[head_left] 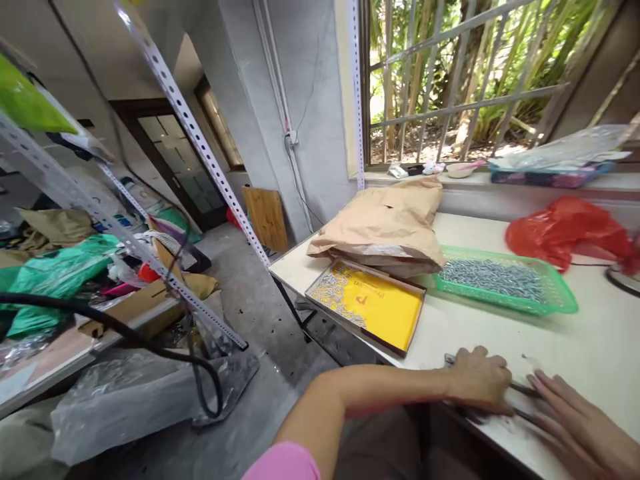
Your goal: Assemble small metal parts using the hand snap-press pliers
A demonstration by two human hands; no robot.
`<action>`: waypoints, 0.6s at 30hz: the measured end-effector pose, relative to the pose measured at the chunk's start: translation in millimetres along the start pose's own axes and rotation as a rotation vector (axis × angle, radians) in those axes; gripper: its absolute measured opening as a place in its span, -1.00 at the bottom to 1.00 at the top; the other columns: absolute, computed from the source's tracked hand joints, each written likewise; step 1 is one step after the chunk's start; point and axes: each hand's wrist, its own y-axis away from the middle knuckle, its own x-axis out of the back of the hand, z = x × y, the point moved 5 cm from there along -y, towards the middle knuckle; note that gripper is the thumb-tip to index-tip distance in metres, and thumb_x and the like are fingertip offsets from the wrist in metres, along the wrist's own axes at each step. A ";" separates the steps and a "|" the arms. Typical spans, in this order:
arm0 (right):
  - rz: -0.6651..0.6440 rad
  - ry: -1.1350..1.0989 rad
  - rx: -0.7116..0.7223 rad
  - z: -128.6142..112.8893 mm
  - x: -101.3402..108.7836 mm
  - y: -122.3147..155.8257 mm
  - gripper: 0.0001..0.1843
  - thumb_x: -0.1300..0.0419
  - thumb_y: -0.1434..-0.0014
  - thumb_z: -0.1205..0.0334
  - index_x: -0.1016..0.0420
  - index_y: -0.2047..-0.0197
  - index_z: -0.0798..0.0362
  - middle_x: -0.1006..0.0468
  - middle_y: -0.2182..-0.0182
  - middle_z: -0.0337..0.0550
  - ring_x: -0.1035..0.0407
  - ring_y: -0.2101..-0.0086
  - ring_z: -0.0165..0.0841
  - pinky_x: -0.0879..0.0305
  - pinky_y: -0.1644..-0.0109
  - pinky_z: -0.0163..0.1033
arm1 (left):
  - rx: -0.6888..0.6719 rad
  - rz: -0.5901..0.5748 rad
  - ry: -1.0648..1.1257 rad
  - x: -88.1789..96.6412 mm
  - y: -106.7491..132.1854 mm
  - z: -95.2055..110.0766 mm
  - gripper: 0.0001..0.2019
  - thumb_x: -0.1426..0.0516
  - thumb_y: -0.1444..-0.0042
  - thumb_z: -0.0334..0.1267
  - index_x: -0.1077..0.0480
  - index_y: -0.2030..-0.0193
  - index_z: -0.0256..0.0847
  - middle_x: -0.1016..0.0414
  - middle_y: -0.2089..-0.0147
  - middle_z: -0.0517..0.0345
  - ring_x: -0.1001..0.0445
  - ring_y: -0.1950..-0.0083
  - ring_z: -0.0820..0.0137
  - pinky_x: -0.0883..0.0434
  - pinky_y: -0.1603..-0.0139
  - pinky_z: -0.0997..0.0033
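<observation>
My left hand point(479, 379) is on the near edge of the white table, with its fingers curled down over a dark two-handled tool point(524, 388) that resembles pliers. The hand hides the tool's middle; a bit of grey metal shows beyond the knuckles. To the right, my right hand point(575, 417) lies with its fingers stretched out beside the handle ends, partly blurred. A tiny dark-tipped item point(524, 357) is near its fingertips, too small to name. Ahead of the left hand is a shallow box point(395, 310) with a yellow bottom and small metal pieces point(333, 293) heaped at its left end.
A green plastic basket point(563, 293) holds many grey screw-like pieces point(493, 280). Behind the box lies a brown paper sack point(385, 220); a red plastic bag point(570, 230) is at the back right. A perforated metal post point(200, 140) and a black cable point(125, 330) are on the left.
</observation>
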 end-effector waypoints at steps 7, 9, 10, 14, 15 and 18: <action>-0.288 0.111 -0.201 -14.8 7.0 -10.9 -0.48 0.02 -0.32 -0.01 -0.27 -0.21 0.13 -0.45 0.00 0.09 -0.35 0.03 -0.15 -0.35 -0.02 -0.07 | 0.063 0.081 -0.099 22.4 9.5 1.2 -0.62 -0.18 -0.06 -0.01 -0.43 0.09 -0.24 -0.43 0.05 -0.01 -0.35 -0.01 0.17 -0.43 0.13 0.21; -0.366 0.130 -0.227 -18.1 12.4 -26.9 -0.55 0.00 -0.33 0.02 -0.34 -0.12 0.14 -0.46 0.07 0.09 -0.32 0.07 -0.14 -0.30 -0.02 -0.04 | 0.051 0.118 -0.105 29.5 8.5 0.9 -0.65 -0.19 -0.08 -0.04 -0.43 0.08 -0.23 -0.43 0.05 0.01 -0.35 -0.01 0.19 -0.42 0.10 0.23; -0.402 0.137 -0.233 -17.1 13.7 -34.2 -0.60 -0.01 -0.33 0.03 -0.39 -0.06 0.13 -0.46 0.11 0.06 -0.32 0.11 -0.15 -0.29 0.01 -0.05 | 0.040 0.121 -0.103 31.9 7.1 0.7 -0.68 -0.18 -0.09 -0.06 -0.43 0.09 -0.22 -0.43 0.06 0.02 -0.35 -0.01 0.20 -0.41 0.09 0.24; -0.492 0.139 -0.275 -6.0 12.7 -48.9 -0.72 -0.01 -0.34 0.13 -0.45 0.22 0.11 -0.45 0.31 -0.04 -0.31 0.26 -0.25 -0.25 0.14 -0.15 | 0.033 0.094 -0.102 36.3 1.0 -0.1 -0.81 -0.11 -0.18 -0.17 -0.45 0.17 -0.21 -0.44 0.10 0.04 -0.35 0.00 0.24 -0.38 0.09 0.27; -0.501 0.129 -0.277 -4.4 12.1 -49.8 -0.73 -0.01 -0.34 0.15 -0.45 0.25 0.11 -0.44 0.33 -0.06 -0.31 0.27 -0.26 -0.24 0.14 -0.17 | 0.034 0.084 -0.102 36.4 0.2 0.3 -0.81 -0.10 -0.20 -0.18 -0.46 0.18 -0.20 -0.44 0.11 0.04 -0.35 0.01 0.25 -0.38 0.10 0.28; -0.501 0.092 -0.292 -2.3 13.6 -49.8 -0.79 -0.06 -0.32 0.19 -0.45 0.20 0.11 -0.44 0.31 -0.07 -0.31 0.25 -0.27 -0.26 0.12 -0.18 | 0.034 0.067 -0.104 35.9 -0.6 1.7 -0.80 -0.09 -0.20 -0.15 -0.45 0.17 -0.19 -0.44 0.13 0.05 -0.35 0.02 0.25 -0.37 0.11 0.30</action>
